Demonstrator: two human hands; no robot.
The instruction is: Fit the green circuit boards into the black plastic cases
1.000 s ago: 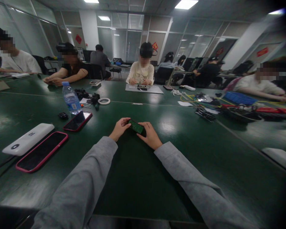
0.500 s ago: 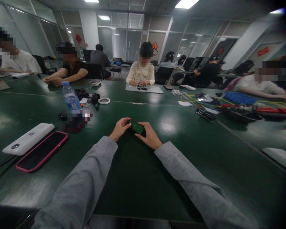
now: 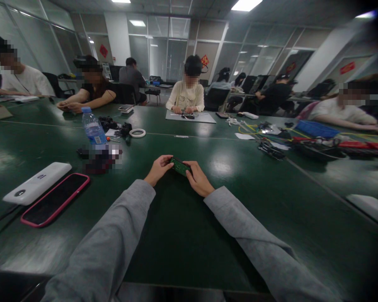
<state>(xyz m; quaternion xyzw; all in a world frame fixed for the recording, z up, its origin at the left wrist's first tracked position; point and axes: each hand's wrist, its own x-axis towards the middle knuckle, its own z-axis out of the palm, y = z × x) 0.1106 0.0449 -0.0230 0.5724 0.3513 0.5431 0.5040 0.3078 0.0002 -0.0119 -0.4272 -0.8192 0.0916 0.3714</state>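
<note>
Near the middle of the table, both my hands hold a small flat device (image 3: 179, 167) with dark edges. Pale marks cover its green face; I cannot tell whether that is a lit screen or a circuit board. My left hand (image 3: 159, 169) grips its left end, thumb on the near side and fingers behind. At the right end, my right hand (image 3: 198, 178) has its thumb against the lower right of the face, with the fingers around the far edge. The fingers hide both ends.
To my left lie a white power bank (image 3: 38, 183) with a cable and a pink-cased phone (image 3: 55, 201). Beyond them stand a water bottle (image 3: 93, 128) and a white tape ring (image 3: 137, 133). Tangled cables (image 3: 271, 150) lie at the right. Several people sit around the green table (image 3: 189, 243).
My right thumb has moved up onto the device's face from below it. The device has tipped slightly, so its face looks narrower. My left hand has stayed in place.
</note>
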